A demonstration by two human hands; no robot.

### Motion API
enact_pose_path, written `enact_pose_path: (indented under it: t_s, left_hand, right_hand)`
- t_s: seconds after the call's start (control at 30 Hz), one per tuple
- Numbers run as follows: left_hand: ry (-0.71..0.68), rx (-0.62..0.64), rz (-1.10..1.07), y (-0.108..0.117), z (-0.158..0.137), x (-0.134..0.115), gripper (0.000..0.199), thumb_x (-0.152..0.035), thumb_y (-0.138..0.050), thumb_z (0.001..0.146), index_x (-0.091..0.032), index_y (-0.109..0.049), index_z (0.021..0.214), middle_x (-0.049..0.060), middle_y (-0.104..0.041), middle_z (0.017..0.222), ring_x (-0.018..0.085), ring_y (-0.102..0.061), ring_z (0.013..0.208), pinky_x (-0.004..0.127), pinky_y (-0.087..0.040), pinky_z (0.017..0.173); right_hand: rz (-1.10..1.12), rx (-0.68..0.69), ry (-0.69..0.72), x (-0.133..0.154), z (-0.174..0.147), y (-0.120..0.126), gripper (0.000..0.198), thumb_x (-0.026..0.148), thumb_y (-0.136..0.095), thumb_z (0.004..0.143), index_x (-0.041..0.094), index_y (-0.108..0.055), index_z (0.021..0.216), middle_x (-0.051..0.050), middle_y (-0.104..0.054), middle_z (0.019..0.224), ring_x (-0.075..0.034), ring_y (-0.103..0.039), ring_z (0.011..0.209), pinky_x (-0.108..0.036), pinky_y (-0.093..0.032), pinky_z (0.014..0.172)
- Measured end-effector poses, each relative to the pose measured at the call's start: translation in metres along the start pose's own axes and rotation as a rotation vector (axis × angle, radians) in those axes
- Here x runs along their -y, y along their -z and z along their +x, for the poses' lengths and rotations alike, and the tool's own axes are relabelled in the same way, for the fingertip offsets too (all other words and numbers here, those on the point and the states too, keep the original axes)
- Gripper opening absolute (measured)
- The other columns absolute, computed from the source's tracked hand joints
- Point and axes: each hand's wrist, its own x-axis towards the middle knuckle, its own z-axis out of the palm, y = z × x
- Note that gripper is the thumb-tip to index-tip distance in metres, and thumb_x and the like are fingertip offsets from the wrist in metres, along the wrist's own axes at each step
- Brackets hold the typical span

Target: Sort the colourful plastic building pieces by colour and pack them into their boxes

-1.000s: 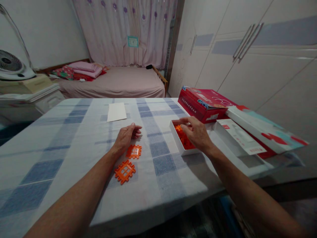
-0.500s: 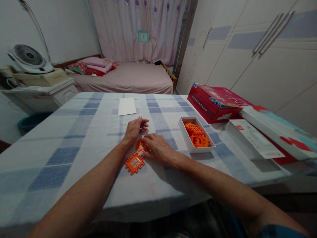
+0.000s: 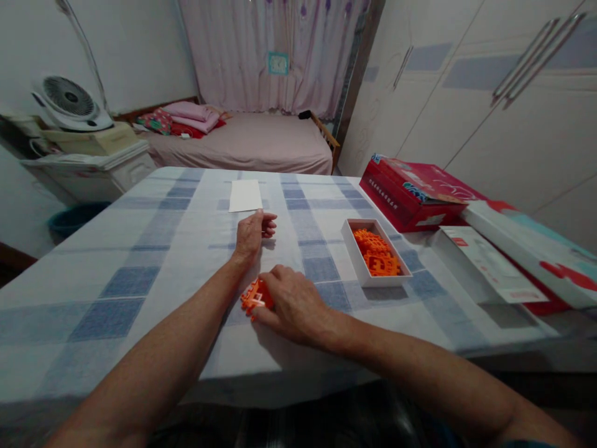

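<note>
My right hand point(image 3: 296, 305) bends over two orange plastic interlocking pieces point(image 3: 252, 298) on the tablecloth. Its thumb and fingers are closed on one piece, mostly hidden by the hand and overlapping the other, a notched square with window-like openings. Beyond it, my left hand point(image 3: 254, 233) rests on its side on the cloth, fingers loosely curled, thumb apart from them, with nothing visible in it. To the right stands a small white box point(image 3: 385, 281) of more orange pieces point(image 3: 375, 252).
A white card point(image 3: 245, 196) lies past my left hand. Along the table's right side are a red box point(image 3: 405, 193), an open white box lid point(image 3: 494, 264) and a long white package point(image 3: 536, 249). A blue-and-white checked cloth point(image 3: 168, 249) covers the table.
My right hand has come nearer to me with the orange piece, which now overlaps the notched square. My left hand stays beyond it, loosely curled. The view has shifted slightly.
</note>
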Motion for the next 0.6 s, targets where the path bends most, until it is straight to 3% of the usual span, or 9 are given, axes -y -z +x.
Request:
enact_pose_path:
  t_s: [0.1,0.3,0.47,0.6]
  left_hand:
    - [-0.005,-0.014,0.025,0.004,0.002,0.001,0.048,-0.056,-0.054,0.079,-0.012,-0.07,0.084,0.003,-0.063,0.068,0.009,-0.054,0.055,0.023,-0.045,0.053]
    - [0.031,0.004,0.074,0.006,0.001,0.0,0.047,-0.057,-0.054,0.077,-0.012,-0.07,0.083,0.003,-0.064,0.068,0.01,-0.055,0.055,0.024,-0.046,0.053]
    - [0.059,0.01,0.089,0.005,0.0,-0.001,0.045,-0.055,-0.056,0.076,-0.013,-0.07,0.082,0.004,-0.065,0.069,0.011,-0.056,0.055,0.024,-0.046,0.052]
    - [0.065,0.023,0.086,0.006,0.001,0.002,0.045,-0.055,-0.057,0.075,-0.013,-0.071,0.081,0.004,-0.065,0.069,0.011,-0.056,0.055,0.024,-0.046,0.052]
  right_hand:
    - [-0.095,-0.042,0.01,0.011,0.002,-0.011,0.041,0.047,-0.056,0.083,0.01,-0.058,0.101,-0.014,-0.06,0.096,-0.026,-0.053,0.088,-0.042,-0.048,0.078]
    - [-0.12,-0.056,0.048,0.014,0.006,-0.017,0.033,0.032,-0.058,0.076,0.009,-0.058,0.1,-0.015,-0.06,0.092,-0.026,-0.054,0.084,-0.038,-0.05,0.07]
    - [0.024,-0.085,-0.041,-0.01,-0.016,0.016,0.034,0.034,-0.06,0.076,0.013,-0.059,0.104,-0.012,-0.062,0.098,-0.024,-0.056,0.091,-0.036,-0.051,0.078]
    - [-0.003,-0.331,-0.197,-0.057,-0.052,0.057,0.041,0.027,-0.057,0.079,0.018,-0.054,0.119,-0.011,-0.061,0.113,-0.024,-0.055,0.105,-0.039,-0.046,0.092]
